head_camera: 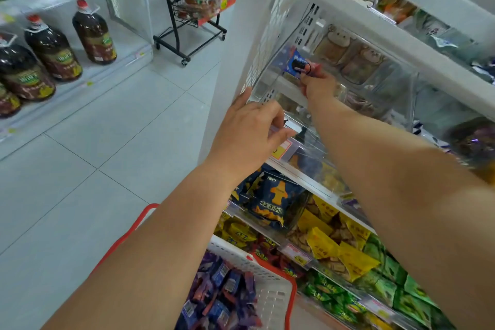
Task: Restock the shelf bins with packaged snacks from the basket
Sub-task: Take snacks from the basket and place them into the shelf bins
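I am standing at a white store shelf, both bare arms reaching forward and up. My right hand [318, 86] is inside a clear plastic bin [396, 80] on an upper shelf, fingers curled and pinching a small blue snack packet [296, 63]. The packet stands roughly on end, its long axis running up and down with a slight lean toward the left, its printed face turned toward me; its lower end sits between my fingertips and its upper end points toward the back of the bin. My left hand [254, 126] grips the front lip of the same bin at its left corner, fingers curled over the edge just above a price tag [281, 149]. Behind the packet, the bin holds pale wrapped snacks with cartoon faces. Below my arms, lower bins hold dark blue bags [273, 201], yellow bags [334, 246] and green bags [388, 284]. At the bottom, a white basket [267, 273] with red handles holds a heap of small purple and blue packets [222, 295]. Across the tiled aisle to my left, big bottles of dark oil [93, 32] stand on a low shelf.
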A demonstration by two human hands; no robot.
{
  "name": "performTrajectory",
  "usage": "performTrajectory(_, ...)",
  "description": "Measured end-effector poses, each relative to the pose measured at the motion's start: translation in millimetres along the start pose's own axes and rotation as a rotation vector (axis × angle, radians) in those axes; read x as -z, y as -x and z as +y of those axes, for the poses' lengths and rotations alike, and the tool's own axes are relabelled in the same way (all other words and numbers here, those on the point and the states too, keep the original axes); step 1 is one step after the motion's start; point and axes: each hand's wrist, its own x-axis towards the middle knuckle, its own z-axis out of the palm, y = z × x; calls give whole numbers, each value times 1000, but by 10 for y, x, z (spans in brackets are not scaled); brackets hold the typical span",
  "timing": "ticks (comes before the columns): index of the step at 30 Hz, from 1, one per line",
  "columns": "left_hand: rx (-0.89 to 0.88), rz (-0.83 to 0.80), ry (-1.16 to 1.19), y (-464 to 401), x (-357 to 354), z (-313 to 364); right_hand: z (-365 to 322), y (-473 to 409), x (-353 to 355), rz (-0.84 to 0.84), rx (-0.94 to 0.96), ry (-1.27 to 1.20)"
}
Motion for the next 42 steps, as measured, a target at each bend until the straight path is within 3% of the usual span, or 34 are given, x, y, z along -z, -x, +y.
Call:
performTrajectory(11,11,-3,-15,-2,-17,14,-63,43,-26,-12,-3,4)
performTrajectory(23,6,-18,-35,1,-19,26,-119,155,133,-1,-13,245)
performTrajectory(30,0,-11,-29,6,-7,28,-326,663,316,21,-185,-56)
performTrajectory(34,-35,-1,-61,42,-36,14,-487,1435,537,-216,-212,-220)
performTrajectory(38,-139,175,-155,333,-33,37,-486,2209,848,-434,-134,-361)
performTrajectory(42,-62,279,-76,908,23,-76,-18,2790,912,-570,-46,-283)
